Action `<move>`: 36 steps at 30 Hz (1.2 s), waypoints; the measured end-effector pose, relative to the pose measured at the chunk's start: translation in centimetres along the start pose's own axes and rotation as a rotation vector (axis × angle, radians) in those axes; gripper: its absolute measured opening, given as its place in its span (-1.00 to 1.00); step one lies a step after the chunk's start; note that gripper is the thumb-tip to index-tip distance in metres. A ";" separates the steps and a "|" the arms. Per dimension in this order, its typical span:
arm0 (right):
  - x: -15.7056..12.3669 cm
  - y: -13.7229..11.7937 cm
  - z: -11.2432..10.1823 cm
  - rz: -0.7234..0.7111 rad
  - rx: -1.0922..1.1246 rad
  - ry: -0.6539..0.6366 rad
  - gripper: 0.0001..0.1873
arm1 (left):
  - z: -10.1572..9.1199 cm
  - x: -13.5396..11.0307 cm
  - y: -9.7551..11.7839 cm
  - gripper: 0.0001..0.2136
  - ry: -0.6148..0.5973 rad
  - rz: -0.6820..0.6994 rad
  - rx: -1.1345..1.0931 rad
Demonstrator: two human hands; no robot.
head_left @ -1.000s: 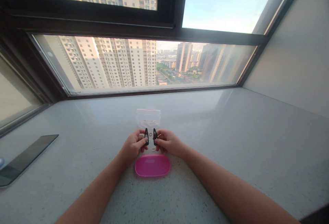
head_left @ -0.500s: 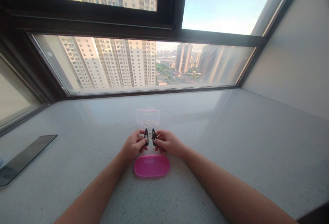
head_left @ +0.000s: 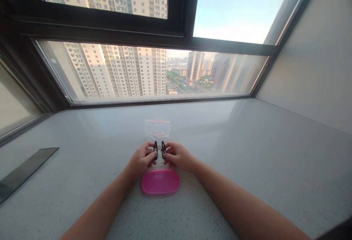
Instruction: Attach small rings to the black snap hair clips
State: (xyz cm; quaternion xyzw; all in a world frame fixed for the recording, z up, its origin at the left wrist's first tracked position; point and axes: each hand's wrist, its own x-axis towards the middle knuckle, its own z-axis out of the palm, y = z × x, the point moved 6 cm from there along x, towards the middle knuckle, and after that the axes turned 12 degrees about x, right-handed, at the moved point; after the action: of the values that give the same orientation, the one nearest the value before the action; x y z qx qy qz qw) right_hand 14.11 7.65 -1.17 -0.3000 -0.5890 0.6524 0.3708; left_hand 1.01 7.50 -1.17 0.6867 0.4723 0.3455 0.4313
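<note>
- Black snap hair clip (head_left: 155, 149) pinched upright in the left hand (head_left: 141, 161), fingers clamped on its lower end.
- Second black hair clip (head_left: 163, 149) pinched the same way in the right hand (head_left: 178, 156); the two clips stand side by side, just apart.
- Hands close together, over the far rim of a pink oval tray (head_left: 161, 181) on the speckled grey surface (head_left: 247, 166).
- Clear zip bag (head_left: 157, 130) lies just beyond the clips.
- Dark flat device (head_left: 24, 172) lies well apart, far left.
</note>
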 end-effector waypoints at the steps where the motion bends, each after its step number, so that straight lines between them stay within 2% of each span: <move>1: 0.0 0.0 0.0 0.001 -0.002 0.000 -0.73 | 0.0 0.0 0.0 -0.76 0.000 0.001 -0.002; 9: 0.2 0.1 -0.2 -0.005 0.027 0.002 -0.75 | 0.0 -0.1 0.2 -0.73 0.002 -0.016 -0.012; 19: 0.3 0.0 -0.5 -0.034 0.107 -0.021 -0.67 | -0.1 0.1 -0.2 -0.69 0.002 -0.039 -0.017; 28: 0.1 0.3 -0.7 0.029 0.212 -0.117 -0.63 | -0.2 0.2 -0.5 -0.68 -0.001 -0.037 -0.063; 36: 0.1 0.3 -1.0 0.030 0.269 -0.130 -0.66 | -0.7 0.0 -0.1 -0.70 0.065 -0.020 -0.126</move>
State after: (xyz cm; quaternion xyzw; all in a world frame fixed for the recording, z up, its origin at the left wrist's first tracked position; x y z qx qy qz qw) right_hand 14.81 8.30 -1.61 -0.2135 -0.5146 0.7489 0.3589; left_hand 0.36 7.71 -1.01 0.6417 0.4704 0.3924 0.4616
